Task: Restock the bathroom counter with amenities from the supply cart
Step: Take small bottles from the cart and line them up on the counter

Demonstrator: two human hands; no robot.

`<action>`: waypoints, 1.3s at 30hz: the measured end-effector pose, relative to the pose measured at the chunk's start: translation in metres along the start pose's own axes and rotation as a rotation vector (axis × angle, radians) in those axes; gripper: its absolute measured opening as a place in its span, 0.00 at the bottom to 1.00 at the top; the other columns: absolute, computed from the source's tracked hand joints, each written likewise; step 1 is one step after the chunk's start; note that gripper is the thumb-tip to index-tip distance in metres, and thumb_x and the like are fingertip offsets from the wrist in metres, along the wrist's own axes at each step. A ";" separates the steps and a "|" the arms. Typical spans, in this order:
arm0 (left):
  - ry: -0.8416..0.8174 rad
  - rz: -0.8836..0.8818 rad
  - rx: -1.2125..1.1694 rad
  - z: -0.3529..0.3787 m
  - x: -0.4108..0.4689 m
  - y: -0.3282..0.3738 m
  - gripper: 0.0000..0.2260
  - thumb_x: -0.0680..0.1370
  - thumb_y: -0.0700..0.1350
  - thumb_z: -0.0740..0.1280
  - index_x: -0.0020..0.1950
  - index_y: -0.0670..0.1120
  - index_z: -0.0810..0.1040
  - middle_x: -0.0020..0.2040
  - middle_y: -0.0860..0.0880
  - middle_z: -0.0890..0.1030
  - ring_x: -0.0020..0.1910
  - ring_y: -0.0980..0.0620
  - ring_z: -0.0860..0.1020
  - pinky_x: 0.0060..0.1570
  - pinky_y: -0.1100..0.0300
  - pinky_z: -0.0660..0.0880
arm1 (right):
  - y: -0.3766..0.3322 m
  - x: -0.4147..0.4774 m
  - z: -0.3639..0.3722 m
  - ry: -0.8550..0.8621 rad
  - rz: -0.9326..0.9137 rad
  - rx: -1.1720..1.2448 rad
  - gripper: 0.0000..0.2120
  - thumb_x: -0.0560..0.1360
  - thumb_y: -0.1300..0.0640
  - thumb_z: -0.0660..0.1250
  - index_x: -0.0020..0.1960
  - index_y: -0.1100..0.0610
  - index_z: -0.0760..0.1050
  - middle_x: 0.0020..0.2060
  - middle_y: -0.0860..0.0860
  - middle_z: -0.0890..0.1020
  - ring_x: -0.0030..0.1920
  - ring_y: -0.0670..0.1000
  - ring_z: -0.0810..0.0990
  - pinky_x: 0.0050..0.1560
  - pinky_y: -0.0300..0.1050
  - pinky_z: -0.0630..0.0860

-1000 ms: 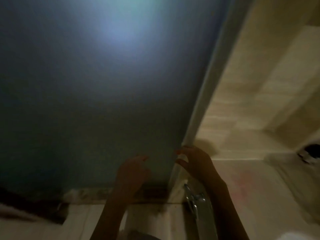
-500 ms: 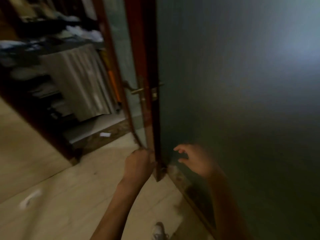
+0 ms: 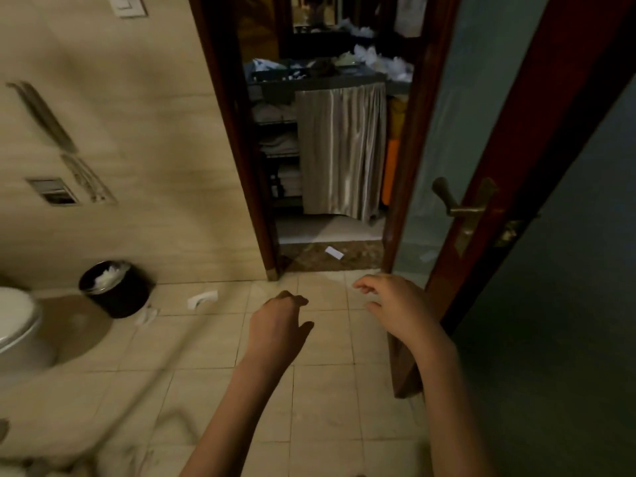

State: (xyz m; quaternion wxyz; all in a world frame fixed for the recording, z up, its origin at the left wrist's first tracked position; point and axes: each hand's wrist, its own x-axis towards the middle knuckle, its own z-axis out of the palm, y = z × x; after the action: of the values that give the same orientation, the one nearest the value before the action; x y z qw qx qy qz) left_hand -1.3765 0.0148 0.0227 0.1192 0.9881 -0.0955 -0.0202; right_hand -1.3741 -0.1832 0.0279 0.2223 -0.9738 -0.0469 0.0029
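Through the open doorway stands the supply cart (image 3: 339,146), with a grey curtain across its front, folded linen on its left shelves and loose items piled on top. My left hand (image 3: 278,325) hangs in front of me over the tiled floor, fingers loosely curled, holding nothing. My right hand (image 3: 395,304) is beside it at the same height, fingers relaxed and spread, also holding nothing. Both hands are well short of the cart. The bathroom counter is out of view.
The red-framed glass door (image 3: 537,173) stands open on the right, its brass handle (image 3: 457,204) sticking out. A black bin (image 3: 115,290) with white waste sits by the left wall next to the toilet (image 3: 17,321). Paper scraps (image 3: 203,299) lie on the floor.
The view has swung left from the frosted glass panel to face the doorway and cart. Both hands came away from the door edge and now hang free over the floor.
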 end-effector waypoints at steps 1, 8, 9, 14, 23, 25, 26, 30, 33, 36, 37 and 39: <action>0.005 -0.007 0.000 0.001 0.004 -0.002 0.20 0.77 0.53 0.67 0.69 0.53 0.71 0.64 0.53 0.75 0.60 0.54 0.76 0.57 0.61 0.73 | 0.000 0.006 0.000 0.009 -0.004 -0.003 0.19 0.76 0.60 0.67 0.64 0.45 0.75 0.58 0.42 0.79 0.58 0.44 0.77 0.57 0.41 0.75; -0.013 -0.050 -0.025 0.006 0.028 -0.004 0.20 0.78 0.53 0.66 0.70 0.53 0.71 0.63 0.53 0.75 0.58 0.55 0.76 0.54 0.62 0.73 | 0.008 0.029 0.002 -0.057 -0.028 -0.029 0.19 0.77 0.61 0.66 0.65 0.47 0.74 0.59 0.43 0.78 0.58 0.44 0.77 0.57 0.42 0.75; -0.018 -0.054 -0.031 0.007 0.031 -0.003 0.20 0.78 0.53 0.66 0.70 0.53 0.71 0.63 0.53 0.75 0.58 0.55 0.76 0.54 0.62 0.73 | 0.011 0.032 0.002 -0.071 -0.026 -0.031 0.19 0.77 0.61 0.66 0.65 0.47 0.74 0.59 0.44 0.78 0.58 0.44 0.77 0.57 0.42 0.75; -0.020 -0.058 -0.052 0.010 0.052 0.008 0.20 0.78 0.54 0.66 0.69 0.54 0.71 0.63 0.55 0.75 0.59 0.56 0.76 0.55 0.62 0.73 | 0.026 0.047 -0.001 -0.110 -0.009 -0.026 0.19 0.77 0.61 0.65 0.65 0.48 0.74 0.59 0.45 0.78 0.58 0.44 0.77 0.59 0.44 0.74; -0.043 -0.022 -0.053 0.014 0.115 0.013 0.20 0.78 0.53 0.65 0.70 0.55 0.69 0.65 0.55 0.74 0.59 0.56 0.75 0.53 0.63 0.72 | 0.046 0.102 -0.002 -0.080 0.010 -0.024 0.18 0.78 0.59 0.66 0.65 0.46 0.74 0.58 0.43 0.79 0.58 0.43 0.76 0.60 0.43 0.73; -0.040 -0.023 -0.055 0.016 0.135 0.009 0.20 0.78 0.53 0.65 0.70 0.55 0.69 0.65 0.55 0.74 0.60 0.56 0.75 0.54 0.63 0.72 | 0.049 0.120 -0.001 -0.079 0.013 -0.020 0.17 0.78 0.59 0.65 0.65 0.46 0.74 0.59 0.43 0.78 0.59 0.43 0.76 0.61 0.43 0.72; -0.033 -0.026 -0.057 0.017 0.146 0.007 0.20 0.78 0.53 0.65 0.70 0.55 0.69 0.65 0.55 0.74 0.60 0.56 0.75 0.55 0.63 0.72 | 0.050 0.129 -0.001 -0.080 0.014 -0.018 0.17 0.78 0.58 0.65 0.65 0.46 0.74 0.59 0.43 0.78 0.59 0.43 0.76 0.61 0.42 0.72; -0.025 -0.012 -0.076 0.018 0.200 0.005 0.20 0.78 0.53 0.65 0.70 0.54 0.70 0.65 0.54 0.75 0.61 0.56 0.75 0.57 0.63 0.71 | 0.061 0.171 -0.004 -0.068 0.030 -0.029 0.17 0.78 0.58 0.66 0.65 0.46 0.74 0.59 0.43 0.79 0.58 0.43 0.76 0.59 0.41 0.73; -0.004 0.022 -0.106 0.013 0.249 0.005 0.18 0.78 0.52 0.66 0.68 0.53 0.72 0.64 0.54 0.76 0.62 0.56 0.75 0.57 0.64 0.71 | 0.072 0.216 -0.012 -0.036 0.067 -0.021 0.17 0.76 0.58 0.67 0.64 0.47 0.75 0.58 0.43 0.80 0.59 0.43 0.77 0.58 0.41 0.74; -0.002 0.038 -0.134 0.007 0.301 -0.002 0.16 0.78 0.51 0.67 0.65 0.52 0.74 0.61 0.54 0.78 0.57 0.57 0.77 0.53 0.66 0.72 | 0.077 0.269 -0.022 -0.025 0.100 -0.025 0.17 0.76 0.58 0.68 0.64 0.48 0.76 0.58 0.45 0.80 0.58 0.45 0.78 0.57 0.40 0.73; -0.002 0.037 -0.134 0.003 0.319 -0.006 0.16 0.78 0.51 0.67 0.65 0.52 0.74 0.60 0.54 0.79 0.55 0.57 0.78 0.52 0.66 0.73 | 0.077 0.287 -0.024 -0.021 0.096 -0.026 0.17 0.76 0.58 0.68 0.64 0.48 0.76 0.58 0.45 0.80 0.58 0.46 0.78 0.56 0.39 0.72; 0.009 0.038 -0.139 -0.005 0.357 -0.017 0.13 0.78 0.50 0.66 0.62 0.52 0.76 0.57 0.53 0.80 0.53 0.56 0.79 0.51 0.65 0.75 | 0.074 0.327 -0.027 -0.016 0.079 -0.018 0.17 0.76 0.58 0.67 0.64 0.49 0.76 0.58 0.46 0.81 0.58 0.46 0.78 0.54 0.38 0.71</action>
State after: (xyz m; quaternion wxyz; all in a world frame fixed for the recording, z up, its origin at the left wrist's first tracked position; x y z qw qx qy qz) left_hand -1.0232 -0.0373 0.0173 0.1882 0.9755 -0.1122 -0.0200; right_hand -1.0415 -0.2314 0.0254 0.2130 -0.9768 -0.0103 0.0192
